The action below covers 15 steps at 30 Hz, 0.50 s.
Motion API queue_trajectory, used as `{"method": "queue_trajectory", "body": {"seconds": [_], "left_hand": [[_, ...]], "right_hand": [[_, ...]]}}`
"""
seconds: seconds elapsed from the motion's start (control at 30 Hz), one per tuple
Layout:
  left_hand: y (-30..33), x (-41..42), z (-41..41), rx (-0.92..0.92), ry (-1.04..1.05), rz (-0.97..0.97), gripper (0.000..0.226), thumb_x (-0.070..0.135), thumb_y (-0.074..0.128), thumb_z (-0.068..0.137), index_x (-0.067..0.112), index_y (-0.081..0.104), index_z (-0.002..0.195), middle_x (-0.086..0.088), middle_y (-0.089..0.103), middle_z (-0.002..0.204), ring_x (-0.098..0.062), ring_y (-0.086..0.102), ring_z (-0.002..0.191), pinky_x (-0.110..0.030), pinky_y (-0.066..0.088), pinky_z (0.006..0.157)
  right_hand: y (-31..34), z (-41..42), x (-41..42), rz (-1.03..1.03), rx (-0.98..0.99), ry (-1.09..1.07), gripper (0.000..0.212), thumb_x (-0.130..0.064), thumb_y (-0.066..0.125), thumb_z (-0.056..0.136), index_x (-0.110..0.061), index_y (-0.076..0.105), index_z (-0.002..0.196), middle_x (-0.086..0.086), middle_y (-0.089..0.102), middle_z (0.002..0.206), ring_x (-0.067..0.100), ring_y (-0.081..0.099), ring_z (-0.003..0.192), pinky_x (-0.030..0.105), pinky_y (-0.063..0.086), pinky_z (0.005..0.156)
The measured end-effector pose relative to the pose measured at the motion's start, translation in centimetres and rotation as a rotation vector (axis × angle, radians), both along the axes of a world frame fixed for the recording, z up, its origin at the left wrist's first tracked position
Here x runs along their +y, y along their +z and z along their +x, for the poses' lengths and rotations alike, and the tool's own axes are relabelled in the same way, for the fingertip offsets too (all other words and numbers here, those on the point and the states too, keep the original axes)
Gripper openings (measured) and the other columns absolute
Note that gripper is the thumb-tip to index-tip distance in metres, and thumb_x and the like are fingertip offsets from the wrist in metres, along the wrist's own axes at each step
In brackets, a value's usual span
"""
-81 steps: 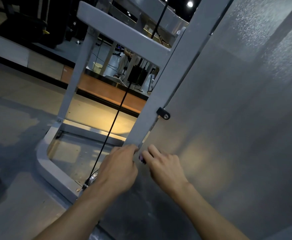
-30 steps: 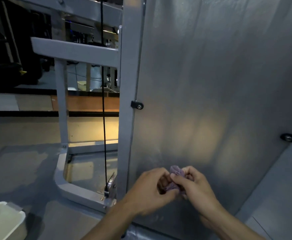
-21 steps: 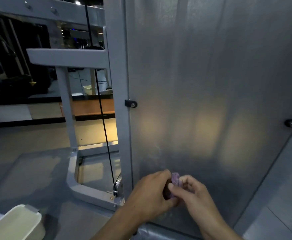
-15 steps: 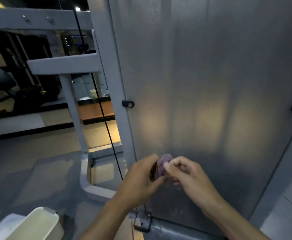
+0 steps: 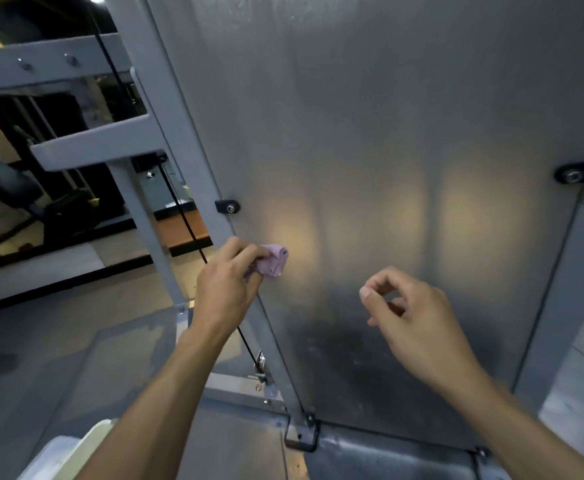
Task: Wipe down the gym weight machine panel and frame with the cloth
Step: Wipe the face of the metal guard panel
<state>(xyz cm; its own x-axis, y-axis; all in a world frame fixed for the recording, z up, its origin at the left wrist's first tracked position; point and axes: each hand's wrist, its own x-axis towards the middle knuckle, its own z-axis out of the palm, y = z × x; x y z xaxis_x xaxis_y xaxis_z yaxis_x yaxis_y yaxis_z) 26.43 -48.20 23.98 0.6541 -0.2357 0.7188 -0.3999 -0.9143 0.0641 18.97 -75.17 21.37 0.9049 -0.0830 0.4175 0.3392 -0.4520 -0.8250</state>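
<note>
Your left hand (image 5: 226, 289) pinches the bunched cloth (image 5: 272, 259) against the panel (image 5: 370, 133), unwiped metal stretching toward three o'clock; your right hand (image 5: 412, 313) hovers, fingers loosely curled, empty.

A gym — grey machine frame (image 5: 166, 109), black cable (image 5: 183, 216), metal panel (image 5: 387, 133).

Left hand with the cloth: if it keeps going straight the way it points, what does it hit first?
Most likely the grey panel. The left hand grips the purple cloth, which leads toward the panel's left edge, beside the frame post. Depth is unclear; the cloth may already touch.
</note>
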Motion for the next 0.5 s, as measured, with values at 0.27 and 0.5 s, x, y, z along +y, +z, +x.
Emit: {"method": "queue_trajectory", "body": {"seconds": [0.27,0.5], "left_hand": [[-9.5,0.5,-0.2,0.241,0.113,-0.107,0.028,0.006,0.083,0.078,0.025,0.070,0.095,0.017,0.053,0.093,-0.008,0.050,0.074,-0.024,0.038,0.061],[-4.5,0.2,0.1,0.071,0.148,-0.284,0.021,0.005,0.080,0.083,0.019,0.076,0.099,0.013,0.057,0.091,0.001,0.050,0.072,-0.011,0.035,0.065]], "right_hand": [[-1.2,0.0,-1.1,-0.112,-0.010,0.008,0.015,-0.032,0.065,0.094,-0.025,0.060,0.082,-0.017,0.065,0.070,0.007,0.063,0.060,0.034,0.051,0.062],[-1.4,0.7,-0.9,-0.167,-0.179,-0.011,0.011,-0.020,0.064,0.094,-0.027,0.064,0.103,-0.014,0.064,0.099,0.008,0.064,0.095,0.040,0.055,0.082]]}}
